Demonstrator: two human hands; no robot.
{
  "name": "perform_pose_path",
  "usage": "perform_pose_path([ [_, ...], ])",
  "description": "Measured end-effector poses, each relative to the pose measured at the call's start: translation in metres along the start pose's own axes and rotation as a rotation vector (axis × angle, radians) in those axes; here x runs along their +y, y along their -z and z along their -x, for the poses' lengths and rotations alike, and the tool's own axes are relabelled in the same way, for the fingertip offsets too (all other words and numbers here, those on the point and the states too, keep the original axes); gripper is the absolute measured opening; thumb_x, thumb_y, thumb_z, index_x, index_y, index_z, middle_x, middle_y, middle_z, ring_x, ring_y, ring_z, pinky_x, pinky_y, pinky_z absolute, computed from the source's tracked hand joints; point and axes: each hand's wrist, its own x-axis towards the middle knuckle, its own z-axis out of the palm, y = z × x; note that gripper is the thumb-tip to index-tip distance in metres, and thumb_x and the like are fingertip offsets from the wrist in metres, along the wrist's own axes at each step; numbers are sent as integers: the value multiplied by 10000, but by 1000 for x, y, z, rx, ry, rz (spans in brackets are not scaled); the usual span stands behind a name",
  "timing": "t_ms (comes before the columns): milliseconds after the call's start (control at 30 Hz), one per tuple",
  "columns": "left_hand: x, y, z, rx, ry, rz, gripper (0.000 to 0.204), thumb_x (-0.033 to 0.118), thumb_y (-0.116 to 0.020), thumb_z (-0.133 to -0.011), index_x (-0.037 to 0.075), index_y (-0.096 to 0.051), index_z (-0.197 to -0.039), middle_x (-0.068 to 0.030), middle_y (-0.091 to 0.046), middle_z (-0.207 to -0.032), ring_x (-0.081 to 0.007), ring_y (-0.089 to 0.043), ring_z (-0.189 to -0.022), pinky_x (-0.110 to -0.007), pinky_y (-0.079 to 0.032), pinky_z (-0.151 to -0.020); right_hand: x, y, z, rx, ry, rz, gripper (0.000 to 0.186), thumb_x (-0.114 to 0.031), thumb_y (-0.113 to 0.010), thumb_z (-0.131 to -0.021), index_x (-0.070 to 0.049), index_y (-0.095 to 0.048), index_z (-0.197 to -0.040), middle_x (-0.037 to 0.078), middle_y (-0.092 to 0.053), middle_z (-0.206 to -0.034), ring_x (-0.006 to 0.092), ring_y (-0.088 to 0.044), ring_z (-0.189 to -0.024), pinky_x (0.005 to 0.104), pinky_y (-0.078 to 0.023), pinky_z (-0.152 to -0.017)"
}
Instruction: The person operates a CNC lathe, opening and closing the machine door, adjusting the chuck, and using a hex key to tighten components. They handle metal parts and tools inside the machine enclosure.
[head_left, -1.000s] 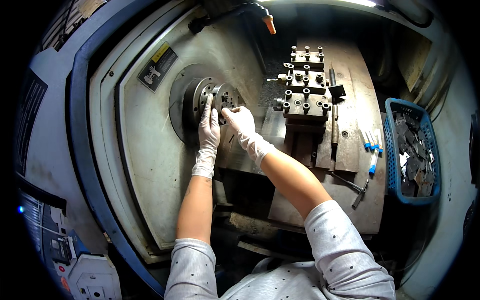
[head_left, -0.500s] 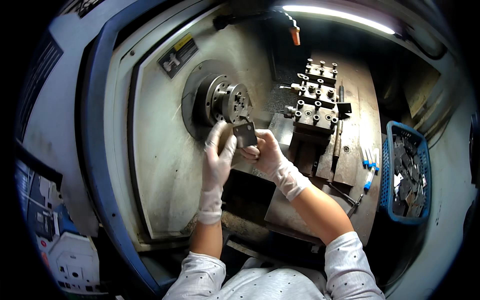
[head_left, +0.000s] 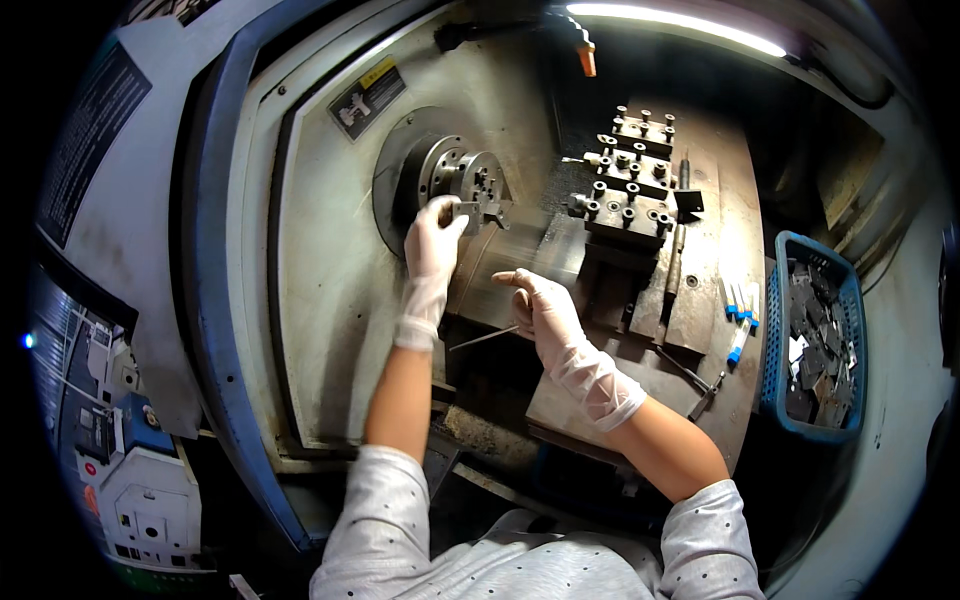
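My left hand (head_left: 432, 245), in a pale thin glove, is closed on a small grey metal plate (head_left: 466, 214) with holes. It holds the plate up against the front of the round lathe chuck (head_left: 478, 178); whether the plate sits in the fixture there I cannot tell. Apart from the chuck, lower and to the right, is my right hand (head_left: 550, 315), gloved too. Its index finger points out to the left while the other fingers curl round a thin metal rod (head_left: 484, 338), whose free end slants down left. The rod's other end is hidden in the palm.
Tool blocks with upright bolts (head_left: 630, 195) stand right of the chuck. A dark plate (head_left: 689, 201) lies beside them. Blue-capped tubes (head_left: 740, 320) and a T-shaped tool (head_left: 708, 395) rest on the machine bed. A blue basket (head_left: 768, 350) of metal plates stands far right.
My left hand has moved up with the plate to the chuck face. My right hand has let go of the plate and drawn down and right, and the thin rod in it now shows.
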Motion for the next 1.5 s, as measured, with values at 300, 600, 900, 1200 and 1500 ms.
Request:
perform_pose_path([
  [300, 7, -12, -40, -111, -121, -705, 323, 170, -589, -624, 114, -357, -842, -64, -511, -594, -261, -521, -573, -359, -391, -511, -5, 19, 30, -121, 62, 11, 248, -241, -412, -757, -37, -531, -832, -42, -333, -448, 31, -263, -372, 160, -183, -343],
  [600, 6, -10, -50, -122, -313, -671, 264, 132, -551, -653, 116, -359, -833, -96, -520, -621, -273, -517, -582, -358, -388, -494, 3, 11, 35, -189, -41, -42, 192, -160, -419, -734, -23, -551, -763, -53, -326, -477, 27, -287, -420, 149, -227, -386],
  [900, 19, -21, -72, -340, -662, -1154, 244, 117, -531, -648, 15, -400, -827, -135, -516, -671, -260, -526, -623, -323, -418, -540, 13, 13, 40, -179, -58, -66, 186, -149, -426, -738, -18, -554, -770, -65, -302, -500, 10, -286, -421, 119, -221, -376],
  [1200, 15, -25, -62, -259, -713, -1379, 163, 76, -393, -706, 7, -435, -848, -95, -534, -590, -183, -550, -551, -272, -437, -448, 16, 18, 43, -158, -48, -86, 183, -144, -424, -737, -17, -553, -764, -63, -314, -499, 12, -279, -425, 124, -231, -380],
  [1500, 38, -24, -62, -445, 62, -1367, 705, 341, -597, -608, -12, -228, -1094, -154, -542, -804, -255, -544, -707, -330, -426, -623, 17, 19, 45, -167, -48, -92, 186, -150, -424, -734, -17, -554, -747, -57, -323, -491, 24, -284, -428, 138, -240, -390],
])
